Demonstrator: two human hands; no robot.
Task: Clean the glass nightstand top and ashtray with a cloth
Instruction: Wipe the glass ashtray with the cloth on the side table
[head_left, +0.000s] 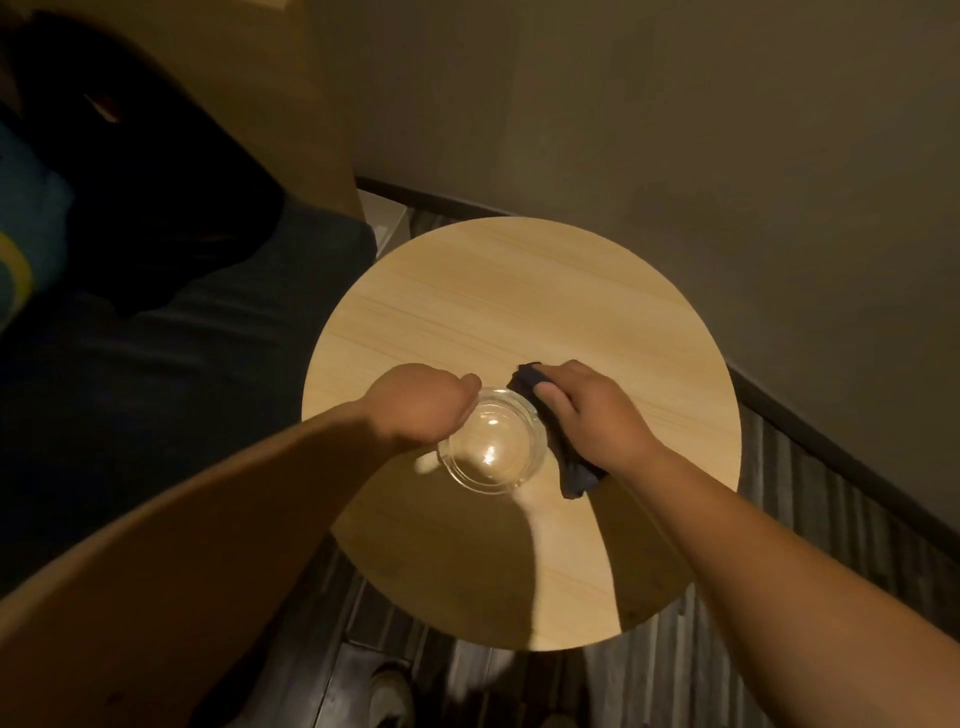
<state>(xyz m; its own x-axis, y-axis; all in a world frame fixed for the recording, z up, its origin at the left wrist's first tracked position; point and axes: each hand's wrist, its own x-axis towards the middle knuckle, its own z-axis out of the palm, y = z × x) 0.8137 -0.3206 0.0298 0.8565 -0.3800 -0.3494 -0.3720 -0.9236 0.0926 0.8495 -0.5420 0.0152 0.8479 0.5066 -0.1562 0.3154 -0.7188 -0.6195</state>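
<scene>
Steadying the ashtray (491, 441) with your left hand (415, 408) curled on its rim, keep your right hand (587, 410) gripping the cloth (569, 467) against the glass, low over the tabletop (519, 312).

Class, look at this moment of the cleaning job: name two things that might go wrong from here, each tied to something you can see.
1. The left hand grips the clear glass ashtray only at its rim, so the smooth glass might slip and drop onto the round table top.
2. The right hand holds the dark cloth against the ashtray's side; a hard push could slide the ashtray toward the near edge.
</scene>
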